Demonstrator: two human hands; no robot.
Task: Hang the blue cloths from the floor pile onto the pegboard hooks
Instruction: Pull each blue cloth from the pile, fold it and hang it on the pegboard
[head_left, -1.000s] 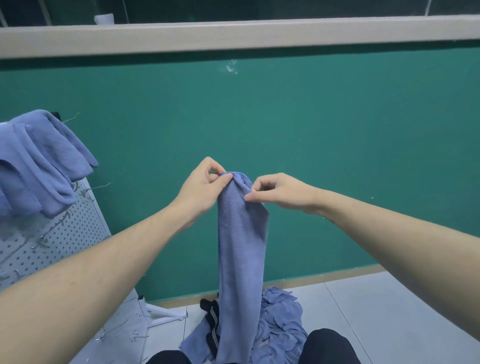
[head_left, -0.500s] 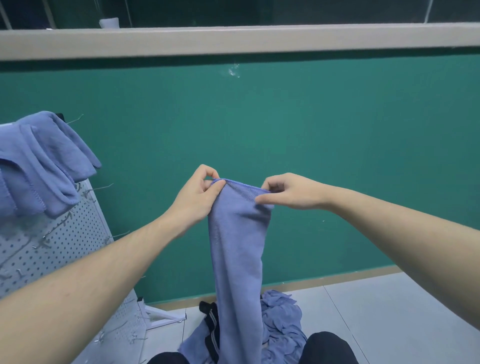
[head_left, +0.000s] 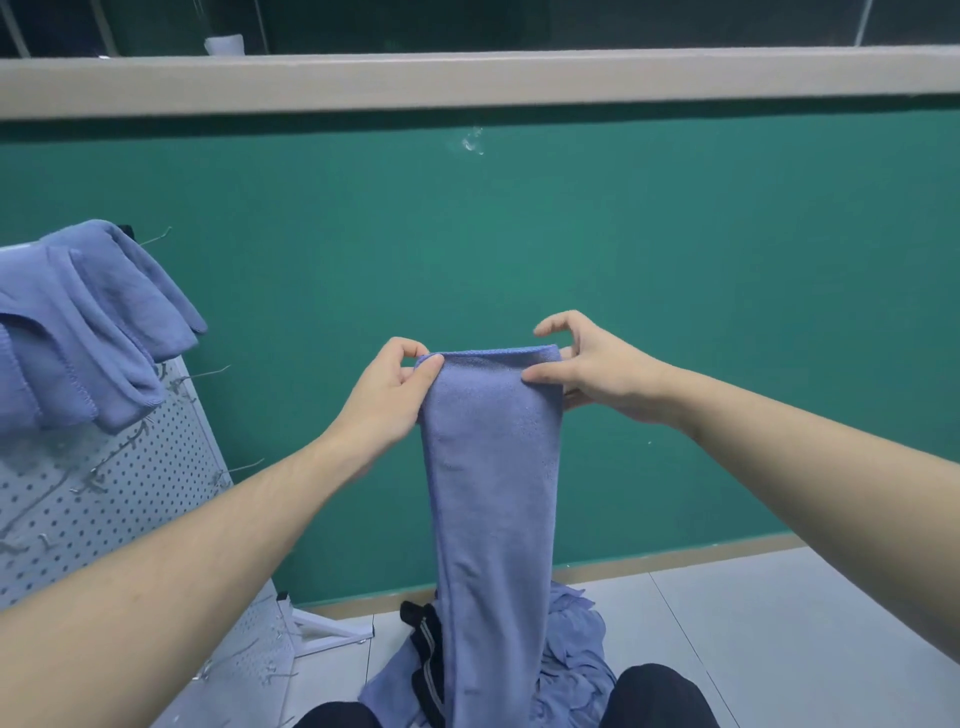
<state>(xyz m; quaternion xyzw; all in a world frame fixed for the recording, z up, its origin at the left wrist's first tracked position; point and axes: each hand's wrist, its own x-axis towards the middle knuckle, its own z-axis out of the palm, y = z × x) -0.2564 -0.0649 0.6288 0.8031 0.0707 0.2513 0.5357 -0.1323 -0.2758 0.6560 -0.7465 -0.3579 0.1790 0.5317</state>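
Left hand (head_left: 387, 387) and right hand (head_left: 592, 376) each pinch the soft blue microfibre cloth (head_left: 491, 493) — top edge now stretched wider, ready for hanging.

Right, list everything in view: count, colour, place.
held cloth: one, blue, hanging at centre between both hands
floor pile: several cloths, blue, on the floor below it
black item: one, black with a grey stripe, in the pile
hung cloths: several, blue, top of pegboard, left
pegboard: one, white, with metal hooks, left
wall: green, behind
left hand: pinches cloth's top left corner
right hand: thumb grip on top right corner
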